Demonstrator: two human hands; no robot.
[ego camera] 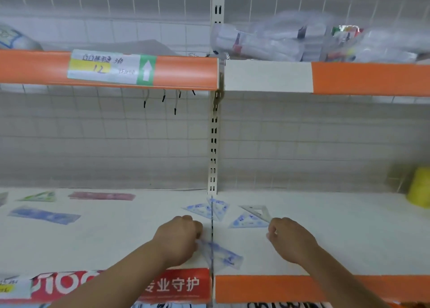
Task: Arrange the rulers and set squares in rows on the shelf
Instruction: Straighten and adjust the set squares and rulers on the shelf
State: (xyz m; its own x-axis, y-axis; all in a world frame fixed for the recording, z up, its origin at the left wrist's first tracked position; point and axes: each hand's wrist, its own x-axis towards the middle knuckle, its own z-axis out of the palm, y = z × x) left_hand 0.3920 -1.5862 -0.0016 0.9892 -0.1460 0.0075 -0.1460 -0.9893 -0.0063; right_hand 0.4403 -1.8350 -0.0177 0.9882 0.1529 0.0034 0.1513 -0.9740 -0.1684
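So, L hand was clenched round one corner of a wrapped set square in clear, blue-printed wrap. It sat near the front edge of the shelf, across the seam between the 2 bays. R hand had fingers curled, just beside the corner of a grey-clear set square. Can't tell if it pinched that or nothing, too blurred.

Handling, my guess: thin flat plastic, v light, stiff-ish, prob cracks if flexed. Wrap looked slick, so expect skidding on the deck. It lies flush, so tip up a corner or slide it to the lip, then pinch by the edge.

Other stock was scattered, no rows yet:
- blue pair of set squares, touching or overlapping, at the post foot
- lone blue set square, touching the grey-clear one
- well apart to the L: blue ruler, pink ruler, green set square

Surface: smooth off-white deck w/ orange front strip. Wire-grid back, slotted upright post. Upper shelf held bagged goods. Yellow object far R, unclear what.
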